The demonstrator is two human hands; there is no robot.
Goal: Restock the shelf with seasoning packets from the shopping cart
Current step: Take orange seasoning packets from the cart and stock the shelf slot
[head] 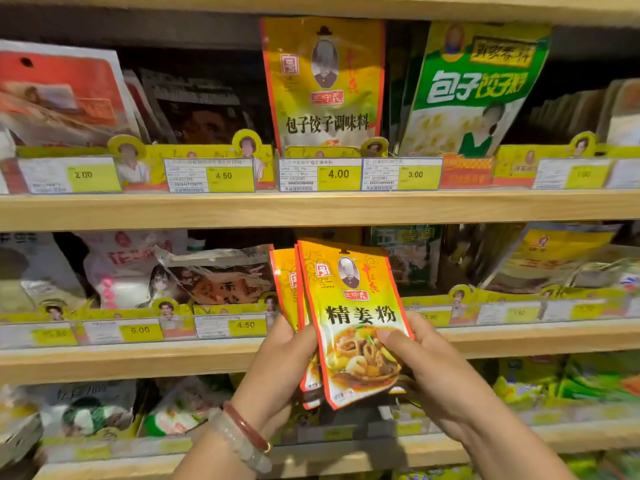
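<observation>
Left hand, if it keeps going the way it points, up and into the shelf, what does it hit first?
Likely the 4.50 price tag on the middle shelf's edge, just above the left hand. Depth is unclear; if the hand clears that edge, the brown packet behind comes next. The hand holds yellow packets with the right hand.

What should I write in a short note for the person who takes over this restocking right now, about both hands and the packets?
Left hand: grips a small stack of yellow seasoning packets from the left side.
Right hand: pinches the front packet, thumb on its face.
The packets are held upright in front of the middle shelf, near a slot between the 4.50 price tag and the tags to the right.
Done: packets in hand, at the shelf.
Left: place them in their slot. The cart is out of view, so remaining stock is unknown.
</observation>
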